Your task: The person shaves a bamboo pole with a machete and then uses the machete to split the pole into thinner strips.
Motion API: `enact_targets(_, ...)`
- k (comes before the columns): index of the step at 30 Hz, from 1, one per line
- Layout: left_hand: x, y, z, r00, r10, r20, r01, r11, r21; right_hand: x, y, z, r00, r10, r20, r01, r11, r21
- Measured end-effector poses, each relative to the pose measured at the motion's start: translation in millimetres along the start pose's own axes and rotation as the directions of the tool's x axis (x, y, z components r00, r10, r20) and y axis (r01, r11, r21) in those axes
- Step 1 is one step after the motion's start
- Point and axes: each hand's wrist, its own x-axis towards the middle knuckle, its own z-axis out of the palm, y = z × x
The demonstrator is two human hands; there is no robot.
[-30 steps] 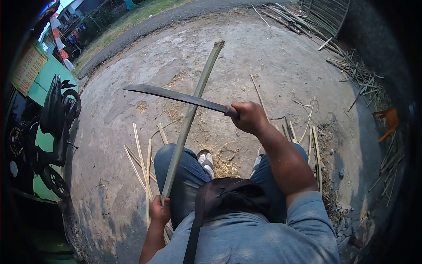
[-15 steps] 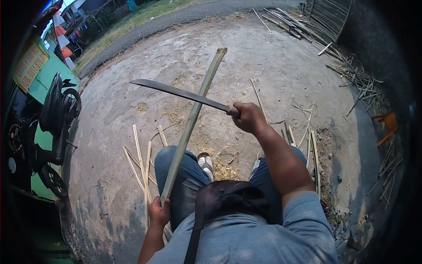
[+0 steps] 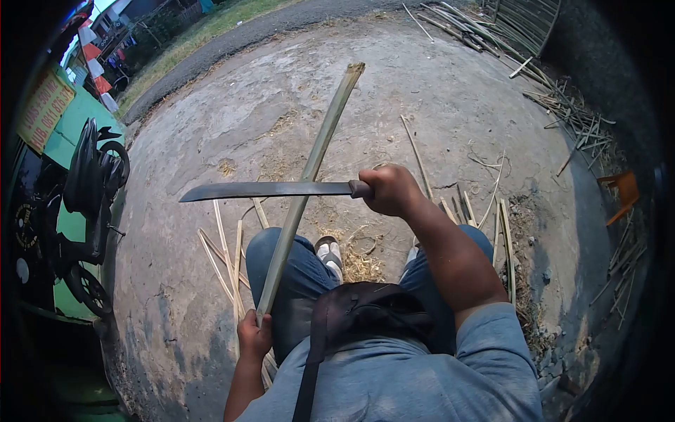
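Observation:
Closed around the near end of a long greenish bamboo strip (image 3: 314, 163) is my left hand (image 3: 254, 336), low beside my left thigh. The strip slants up and away over my left knee, its far end ragged. My right hand (image 3: 389, 190) is wrapped round the handle of a machete (image 3: 271, 190). Its long dark blade points left and crosses the strip near the middle, covering a short piece of it in this view. Between my feet lie pale bamboo shavings (image 3: 362, 264) on the concrete.
Split strips (image 3: 228, 260) lie by my left leg, and more strips (image 3: 506, 246) by my right. Bamboo poles (image 3: 485, 42) and a heap of offcuts (image 3: 576, 126) line the right side. An orange plastic piece (image 3: 622, 191) is there too. On the left stands a motorcycle (image 3: 88, 190).
The machete has come nearer to me along the bamboo strip, and its blade has turned from slanting to almost level. My left hand keeps its hold on the strip's near end.

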Motion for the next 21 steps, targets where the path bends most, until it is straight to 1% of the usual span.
enact_targets(2,2,1,3,1.000,0.002,-0.023,-0.002,1.000,0.004,11,10,-6,0.979,0.203,-0.022,-0.200,0.975,0.096)
enact_targets(5,0,1,2,1.000,0.002,-0.028,-0.002,1.000,0.020,7,10,-8,0.965,0.257,-0.043,-0.250,0.960,0.129)
enact_targets(6,0,-1,0,1.000,0.003,-0.016,-0.003,1.000,0.016,4,6,-10,0.972,0.224,-0.073,-0.210,0.964,0.163)
enact_targets(9,2,1,2,1.000,0.022,-0.015,-0.022,1.000,-0.021,-4,-7,-14,0.988,0.150,-0.044,-0.143,0.979,0.144)
enact_targets(11,1,4,3,0.999,0.024,-0.021,-0.025,1.000,-0.015,-9,-13,-10,1.000,0.010,-0.028,-0.010,1.000,0.010)
enact_targets(13,1,4,2,0.999,0.016,-0.030,-0.015,1.000,0.027,-12,-18,-6,0.996,-0.075,0.054,0.078,0.996,-0.043)
enact_targets(14,2,5,1,1.000,0.015,-0.026,-0.014,0.999,0.041,-12,-19,0,0.992,-0.109,0.062,0.114,0.991,-0.069)
enact_targets(17,1,4,-2,1.000,0.004,-0.027,-0.003,0.998,0.058,-7,-15,-3,0.992,-0.118,0.053,0.123,0.988,-0.096)
enact_targets(18,2,1,1,0.999,0.007,-0.035,-0.006,0.999,0.046,-5,-3,0,0.993,-0.118,-0.015,0.117,0.992,-0.053)
enact_targets(19,2,-2,3,0.999,0.016,-0.045,-0.015,0.999,0.033,0,7,3,0.997,-0.049,-0.052,0.047,0.998,-0.043)
enact_targets(21,2,-7,5,0.998,0.019,-0.053,-0.016,0.999,0.051,5,19,-2,0.984,0.150,-0.099,-0.141,0.985,0.097)
